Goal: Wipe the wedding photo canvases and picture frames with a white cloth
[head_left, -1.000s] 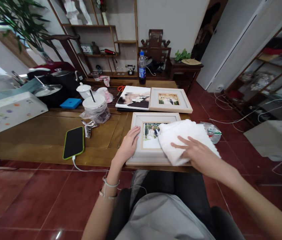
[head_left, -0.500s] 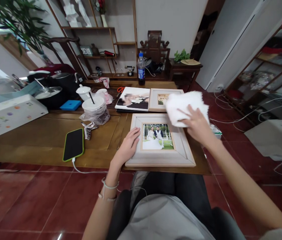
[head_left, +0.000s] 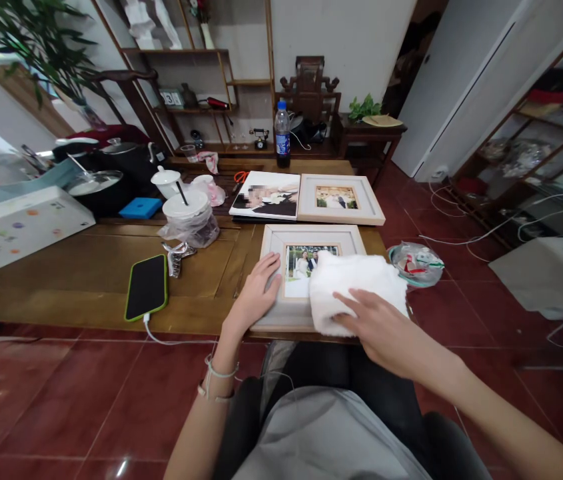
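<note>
A white-framed wedding photo (head_left: 306, 241) lies flat at the near edge of a low wooden table (head_left: 86, 280). My left hand (head_left: 256, 293) rests open on the frame's left side, fingers flat. My right hand (head_left: 376, 320) presses a folded white cloth (head_left: 354, 283) onto the frame's lower right part, fingers spread on top of the cloth. The cloth hides the right half of the picture.
Behind lie a second framed photo (head_left: 340, 198) and a photo album (head_left: 267, 195). A black phone in a green case (head_left: 148, 287) charges at left, near a lidded cup in a plastic bag (head_left: 188, 217). A cola bottle (head_left: 282, 137), teapot and pans stand further back. A plastic bag (head_left: 414, 262) sits on the floor at right.
My right hand has swept the cloth from the frame's far right corner back down to its near right part. The left hand has stayed put on the frame.
</note>
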A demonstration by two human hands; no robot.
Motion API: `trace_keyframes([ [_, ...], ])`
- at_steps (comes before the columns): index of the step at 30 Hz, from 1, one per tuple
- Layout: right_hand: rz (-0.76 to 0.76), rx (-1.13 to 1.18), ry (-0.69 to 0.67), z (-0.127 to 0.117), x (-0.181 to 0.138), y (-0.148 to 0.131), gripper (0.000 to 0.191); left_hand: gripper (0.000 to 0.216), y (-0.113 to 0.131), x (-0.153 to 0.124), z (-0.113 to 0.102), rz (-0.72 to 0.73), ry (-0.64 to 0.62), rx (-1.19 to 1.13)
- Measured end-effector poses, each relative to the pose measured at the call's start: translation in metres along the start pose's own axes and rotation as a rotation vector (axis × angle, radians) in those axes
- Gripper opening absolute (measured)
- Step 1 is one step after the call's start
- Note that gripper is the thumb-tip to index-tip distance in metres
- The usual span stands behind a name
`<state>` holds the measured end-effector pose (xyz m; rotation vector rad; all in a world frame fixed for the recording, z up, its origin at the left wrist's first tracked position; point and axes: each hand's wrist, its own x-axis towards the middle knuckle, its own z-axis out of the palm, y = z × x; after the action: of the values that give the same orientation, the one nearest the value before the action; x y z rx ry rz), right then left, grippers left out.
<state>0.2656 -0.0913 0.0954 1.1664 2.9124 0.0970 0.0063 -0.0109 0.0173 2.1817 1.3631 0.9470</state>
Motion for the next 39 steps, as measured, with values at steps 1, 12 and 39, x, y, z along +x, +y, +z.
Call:
trace_keyframes([
  [1, -0.006, 0.03, 0.003, -0.005, -0.006, -0.008, 0.057, 0.037, 0.001, 0.0, 0.0, -0.005, 0.003, 0.003],
  [12, 0.301, 0.201, 0.104, -0.002, 0.013, 0.044, 0.059, 0.037, -0.004, 0.001, 0.003, 0.058, 0.021, 0.036],
  [39, -0.004, 0.253, -0.076, -0.013, -0.011, -0.009, 0.076, 0.04, -0.003, 0.002, 0.003, 0.031, -0.024, 0.083],
])
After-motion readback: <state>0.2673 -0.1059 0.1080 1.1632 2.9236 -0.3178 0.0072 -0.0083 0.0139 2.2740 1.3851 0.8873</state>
